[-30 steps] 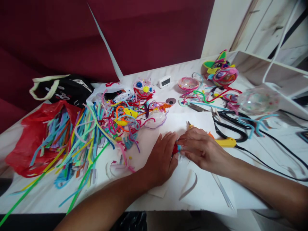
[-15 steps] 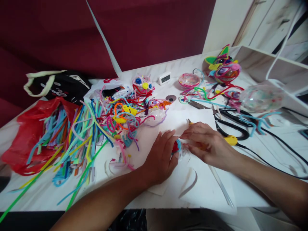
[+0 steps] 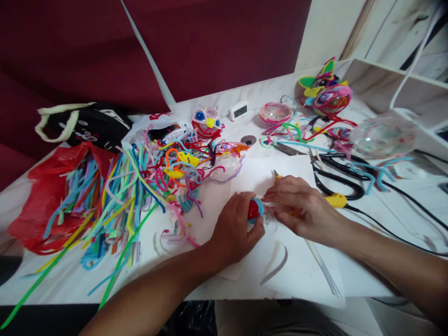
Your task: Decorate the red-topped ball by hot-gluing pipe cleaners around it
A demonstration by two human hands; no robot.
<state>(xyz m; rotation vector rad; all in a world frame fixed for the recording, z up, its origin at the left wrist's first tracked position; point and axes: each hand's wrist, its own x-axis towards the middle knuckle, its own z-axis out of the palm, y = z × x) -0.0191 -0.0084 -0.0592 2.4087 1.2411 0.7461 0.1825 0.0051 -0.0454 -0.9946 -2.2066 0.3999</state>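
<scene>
Fingers [image 3: 244, 199] of left hand [image 3: 234, 229] curl narrow round a small red and blue piece [image 3: 254, 209], index over and thumb below; we read that as a firm hold. Piece sits just above the paper [image 3: 259, 175], at the left hand's right edge, so it lies straight right of that palm and straight left of the right hand [image 3: 301, 211]. Right fingertips [image 3: 276, 196] come in from the right, close together, touching the piece's blue side; we cannot tell whether they pinch it or only press. Left hand is the nearer one, wrapped on; the right meets it only at the tips. Piece looks roundish, with no long axis that we can make out. Some clear film shows just below it, blurred.

Under the right palm lies a yellow tool [image 3: 336, 200], long axis running from its tip at far left to its handle at near right. The hand covers its middle, so we see no grip on it. Scissors [image 3: 329, 163] lie just beyond. Left of the hands, well apart, a pile of pipe cleaners [image 3: 133, 186] spreads out of a red bag [image 3: 38, 200]. Further back on the worktop [image 3: 63, 284]: clock [image 3: 238, 111], pink bowl [image 3: 275, 113], clear ball [image 3: 383, 137].
</scene>
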